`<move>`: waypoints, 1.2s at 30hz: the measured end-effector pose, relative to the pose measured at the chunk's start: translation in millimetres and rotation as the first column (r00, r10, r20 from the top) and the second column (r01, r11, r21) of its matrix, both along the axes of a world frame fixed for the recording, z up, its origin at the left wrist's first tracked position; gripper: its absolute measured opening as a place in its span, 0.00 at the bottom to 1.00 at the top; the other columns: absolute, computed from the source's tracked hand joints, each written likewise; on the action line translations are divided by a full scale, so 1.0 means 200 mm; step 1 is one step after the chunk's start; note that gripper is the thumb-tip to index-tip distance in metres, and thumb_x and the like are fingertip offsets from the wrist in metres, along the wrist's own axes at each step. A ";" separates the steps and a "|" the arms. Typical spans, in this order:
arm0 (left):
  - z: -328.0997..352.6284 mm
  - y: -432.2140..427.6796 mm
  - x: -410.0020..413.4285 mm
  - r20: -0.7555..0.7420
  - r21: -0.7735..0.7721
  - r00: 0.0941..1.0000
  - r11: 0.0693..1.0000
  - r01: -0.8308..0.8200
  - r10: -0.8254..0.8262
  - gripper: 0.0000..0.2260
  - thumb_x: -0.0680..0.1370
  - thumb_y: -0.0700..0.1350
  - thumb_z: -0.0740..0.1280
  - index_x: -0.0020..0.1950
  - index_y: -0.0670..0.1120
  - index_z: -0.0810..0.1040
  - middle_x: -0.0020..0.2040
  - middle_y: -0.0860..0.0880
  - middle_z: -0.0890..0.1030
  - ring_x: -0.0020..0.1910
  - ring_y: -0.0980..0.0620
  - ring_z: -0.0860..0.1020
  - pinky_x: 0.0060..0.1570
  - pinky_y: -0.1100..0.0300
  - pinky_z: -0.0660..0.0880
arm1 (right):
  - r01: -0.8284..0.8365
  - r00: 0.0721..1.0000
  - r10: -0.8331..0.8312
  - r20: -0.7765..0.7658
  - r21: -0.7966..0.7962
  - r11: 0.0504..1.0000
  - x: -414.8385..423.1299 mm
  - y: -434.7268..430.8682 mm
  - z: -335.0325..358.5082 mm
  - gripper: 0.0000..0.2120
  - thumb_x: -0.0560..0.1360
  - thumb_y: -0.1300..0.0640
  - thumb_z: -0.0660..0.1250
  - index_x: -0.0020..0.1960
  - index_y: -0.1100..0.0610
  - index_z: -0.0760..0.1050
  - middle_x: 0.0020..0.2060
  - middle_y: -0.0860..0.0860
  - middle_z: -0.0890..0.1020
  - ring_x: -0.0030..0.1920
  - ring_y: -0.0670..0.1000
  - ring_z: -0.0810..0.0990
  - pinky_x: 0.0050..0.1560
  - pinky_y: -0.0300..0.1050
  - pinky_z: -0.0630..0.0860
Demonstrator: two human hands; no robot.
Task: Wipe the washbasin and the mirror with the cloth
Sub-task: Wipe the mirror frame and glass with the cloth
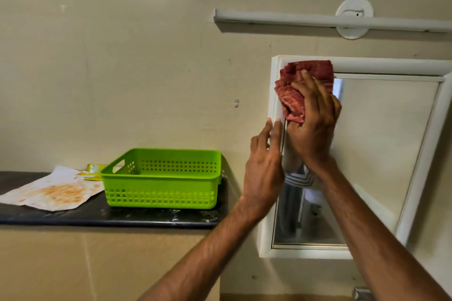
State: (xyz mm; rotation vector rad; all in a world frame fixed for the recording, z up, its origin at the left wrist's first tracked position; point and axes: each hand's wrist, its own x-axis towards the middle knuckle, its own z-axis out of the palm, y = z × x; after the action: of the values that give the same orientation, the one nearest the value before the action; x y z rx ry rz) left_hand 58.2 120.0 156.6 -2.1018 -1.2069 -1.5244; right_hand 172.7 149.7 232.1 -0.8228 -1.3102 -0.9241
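The mirror step is in hand: the right hand [315,115] presses a bunched red cloth [305,88] to the wall mirror's [381,149] top-left corner; the left hand [265,164], fingers extended and grasping nothing, steadies the white frame [275,110]; next likely calls for sweeping across the glass; no washbasin visible.

You see a red striped cloth [302,85] at one o'clock from the lime-green perforated plastic basket [161,178]; the rectangular mirror's frame [275,110] is white.
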 end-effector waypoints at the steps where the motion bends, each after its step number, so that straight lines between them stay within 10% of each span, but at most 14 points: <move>1: 0.00 0.00 0.01 -0.001 0.001 1.000 1.000 -0.004 0.004 0.40 0.73 0.33 0.69 0.82 0.46 0.57 0.78 0.45 0.63 0.73 0.45 0.67 0.66 0.56 0.73 | -0.001 1.000 0.001 -0.005 0.001 1.000 0.00 0.00 0.00 0.24 0.74 0.60 0.72 0.70 0.57 0.78 0.75 0.53 0.76 0.75 0.56 0.74 0.72 0.58 0.70; 25: 0.03 0.00 0.01 0.286 0.012 0.922 0.962 0.271 -0.263 0.29 0.80 0.54 0.59 0.79 0.45 0.64 0.76 0.49 0.71 0.71 0.51 0.74 0.67 0.50 0.75 | 0.056 0.986 -0.037 0.161 -0.115 0.992 0.09 0.05 -0.50 0.26 0.82 0.60 0.66 0.79 0.62 0.67 0.78 0.60 0.70 0.80 0.60 0.68 0.81 0.62 0.59; 36: 0.03 -0.04 0.00 0.301 0.024 0.918 0.964 0.265 -0.259 0.25 0.79 0.36 0.63 0.77 0.43 0.68 0.74 0.47 0.73 0.71 0.51 0.75 0.67 0.48 0.76 | 0.014 0.993 0.001 0.120 -0.126 0.992 0.07 0.05 -0.58 0.33 0.79 0.61 0.74 0.80 0.60 0.66 0.79 0.58 0.68 0.81 0.58 0.66 0.83 0.59 0.57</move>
State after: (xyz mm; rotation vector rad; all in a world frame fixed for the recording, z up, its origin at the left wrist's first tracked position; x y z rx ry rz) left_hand 59.1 112.5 161.9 -2.1693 -1.0626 -2.0231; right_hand 185.9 158.8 115.6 -0.8804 -1.4832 -0.9141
